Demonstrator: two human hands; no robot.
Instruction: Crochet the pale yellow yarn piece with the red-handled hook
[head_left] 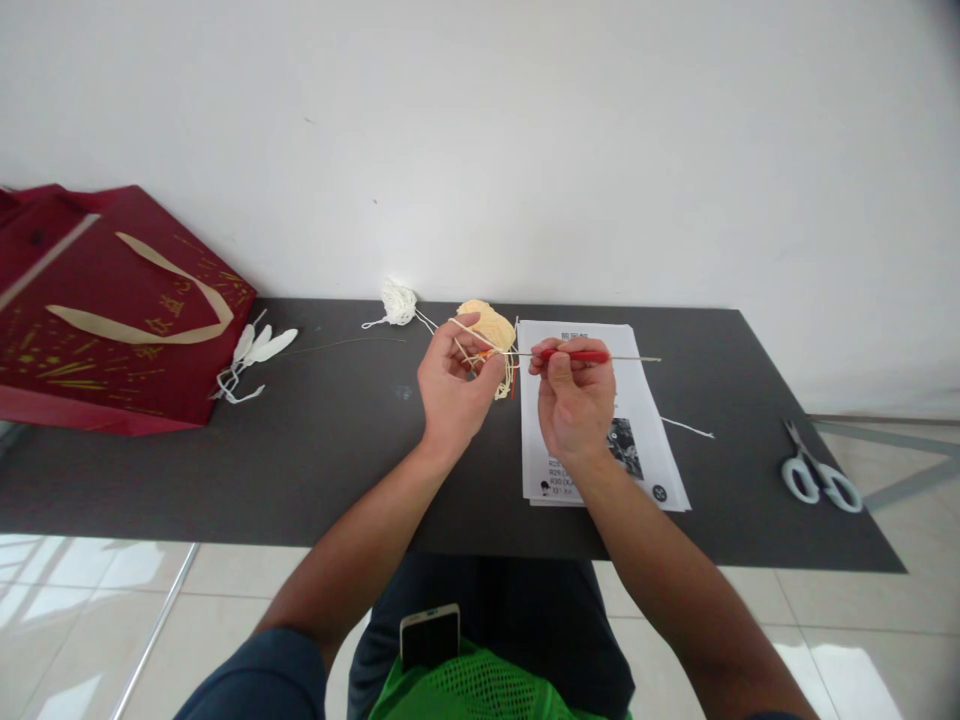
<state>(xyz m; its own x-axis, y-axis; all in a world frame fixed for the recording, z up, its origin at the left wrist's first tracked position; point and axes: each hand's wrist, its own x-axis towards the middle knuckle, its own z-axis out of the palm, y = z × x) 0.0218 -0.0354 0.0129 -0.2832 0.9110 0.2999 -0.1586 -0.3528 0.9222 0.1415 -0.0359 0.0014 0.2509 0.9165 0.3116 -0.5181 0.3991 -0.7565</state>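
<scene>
Head view, centre of the frame: left hand (452, 388) curled, fingertips pinched on a pale yellow crochet piece (491, 335) and its strand of yarn (469, 334), held just above the dark table (315, 440). Right hand (574, 400) closed around a red-handled crochet hook (577, 356), thumb and forefinger pressed on the handle. Long axis of the hook nearly level across the frame, bare metal tail pointing right, working tip pointing left into the piece. Piece just left of the right-hand grip, touching the hook tip; left hand directly on it, right hand reaching it only through the hook.

Beneath the right hand, a printed sheet (645, 400) flat on the table. Upper centre, a small white yarn bundle (398, 301) near the far edge. Left of the frame, a red gift bag (112, 320) lying flat, with white petal-shaped bits (259, 348) beside it. Far right, white-handled scissors (817, 475), well apart from both hands. Bottom centre, a phone (429, 634) in the lap.
</scene>
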